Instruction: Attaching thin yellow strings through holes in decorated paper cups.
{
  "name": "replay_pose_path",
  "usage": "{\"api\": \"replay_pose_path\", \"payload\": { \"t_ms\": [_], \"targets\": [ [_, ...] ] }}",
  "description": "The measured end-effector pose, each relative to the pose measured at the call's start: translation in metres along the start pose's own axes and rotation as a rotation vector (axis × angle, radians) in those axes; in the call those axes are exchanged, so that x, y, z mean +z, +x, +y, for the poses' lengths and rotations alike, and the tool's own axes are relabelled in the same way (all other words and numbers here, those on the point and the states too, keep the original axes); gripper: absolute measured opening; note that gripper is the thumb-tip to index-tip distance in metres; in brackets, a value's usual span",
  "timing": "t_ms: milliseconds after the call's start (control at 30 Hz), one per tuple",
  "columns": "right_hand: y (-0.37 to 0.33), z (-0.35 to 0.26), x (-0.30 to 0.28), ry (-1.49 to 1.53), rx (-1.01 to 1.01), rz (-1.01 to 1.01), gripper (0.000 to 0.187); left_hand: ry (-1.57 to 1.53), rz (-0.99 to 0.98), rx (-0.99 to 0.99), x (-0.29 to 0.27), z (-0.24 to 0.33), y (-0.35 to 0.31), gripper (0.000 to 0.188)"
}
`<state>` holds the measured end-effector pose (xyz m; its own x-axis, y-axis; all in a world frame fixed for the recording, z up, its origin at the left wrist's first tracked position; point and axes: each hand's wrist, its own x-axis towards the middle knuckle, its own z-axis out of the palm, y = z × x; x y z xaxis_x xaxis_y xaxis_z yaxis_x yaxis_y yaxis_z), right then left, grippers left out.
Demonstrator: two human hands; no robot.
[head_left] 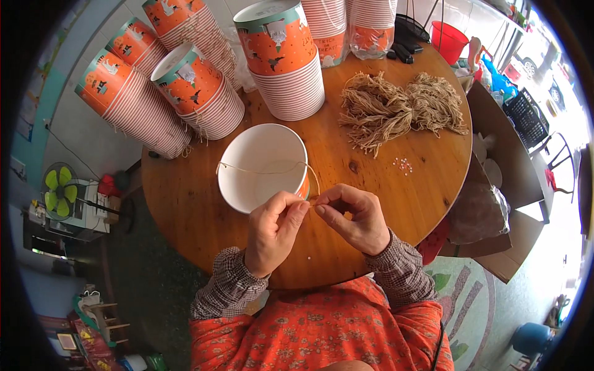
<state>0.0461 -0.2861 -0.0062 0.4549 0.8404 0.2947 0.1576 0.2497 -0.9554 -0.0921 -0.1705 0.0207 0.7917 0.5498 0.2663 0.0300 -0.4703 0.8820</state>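
A paper bucket (252,139) with a white inside and an orange outside lies tilted on the round wooden table, its mouth toward me. A thin tan cord (267,172) runs across its mouth and loops down past the right rim to my fingers. My left hand (274,230) and my right hand (354,216) meet just in front of the bucket, thumbs and forefingers pinched on the cord's end. Whether a knot or bead sits between the fingertips is too small to tell.
Nested stacks of orange buckets (288,93) stand along the far side, several at the far left. A bundle of tan cords (402,108) lies at the far right, with small white and red beads (403,166) nearby. A cardboard box (489,204) stands beyond the table's right edge.
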Motion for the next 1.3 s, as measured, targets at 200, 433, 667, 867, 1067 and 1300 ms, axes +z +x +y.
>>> {"api": "replay_pose_path", "payload": {
  "t_ms": [200, 433, 667, 867, 1067, 1300],
  "targets": [
    [0.003, 0.005, -0.001, -0.013, -0.013, 0.014, 0.012, 0.174, 0.038, 0.206, 0.0, 0.001, 0.002, 0.006],
    [0.008, 0.003, -0.006, -0.007, 0.047, -0.022, 0.011, 0.25, 0.073, 0.258, 0.004, -0.001, 0.006, 0.012],
    [0.05, 0.017, -0.045, 0.246, -0.054, 0.424, 0.006, 0.731, 0.085, 0.346, 0.001, -0.002, 0.02, 0.058],
    [0.08, 0.043, -0.072, 0.243, -0.278, 0.603, 0.011, 0.801, 0.167, 0.287, -0.012, -0.011, 0.024, 0.048],
    [0.061, 0.068, -0.005, 0.339, 0.019, 0.213, 0.011, 0.532, 0.119, 0.205, -0.025, -0.022, 0.025, 0.022],
    [0.053, 0.065, 0.028, 0.304, -0.111, 0.097, 0.005, 0.312, -0.001, 0.099, -0.046, -0.013, 0.023, 0.033]
  ]
}}
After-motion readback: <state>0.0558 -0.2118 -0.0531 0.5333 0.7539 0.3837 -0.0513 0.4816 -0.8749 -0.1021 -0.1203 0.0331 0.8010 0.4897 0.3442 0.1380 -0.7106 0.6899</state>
